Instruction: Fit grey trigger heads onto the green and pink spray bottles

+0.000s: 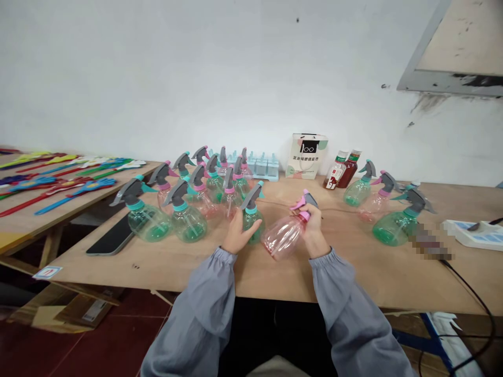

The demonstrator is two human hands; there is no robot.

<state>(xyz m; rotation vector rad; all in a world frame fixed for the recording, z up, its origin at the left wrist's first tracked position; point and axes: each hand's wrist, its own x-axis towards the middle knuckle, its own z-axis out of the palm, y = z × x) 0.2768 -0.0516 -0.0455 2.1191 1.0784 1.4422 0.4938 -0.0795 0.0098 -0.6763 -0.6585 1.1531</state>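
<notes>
- A pair of hands at work, in grey-blue sleeves, reaches over the near edge of a wooden counter
- The right hand grips a pink spray bottle around its neck, fingers closed under the pink-and-grey head; the bottle tilts, its base angled down and to the left, and whether it touches the wood cannot be told
- Just beside it, the left hand grasps a green spray bottle that stands upright on the counter, the thumb laid across its front and the fingers around its left side
- To the left lies a dark phone, behind it a crowd of clear green and pink bottles with grey heads, upright and close together
- To the right, three more bottles, two green and one pink, stand in a slanting row, near a white tray and a blurred-out object with a black cable
- Farther back, light-blue moulds, a printed paper bag and two sauce bottles line up near the wall
- At far left, a second counter carries rows of bright hand-shaped sticks
- Behind everything rises a pale, marked wall
</notes>
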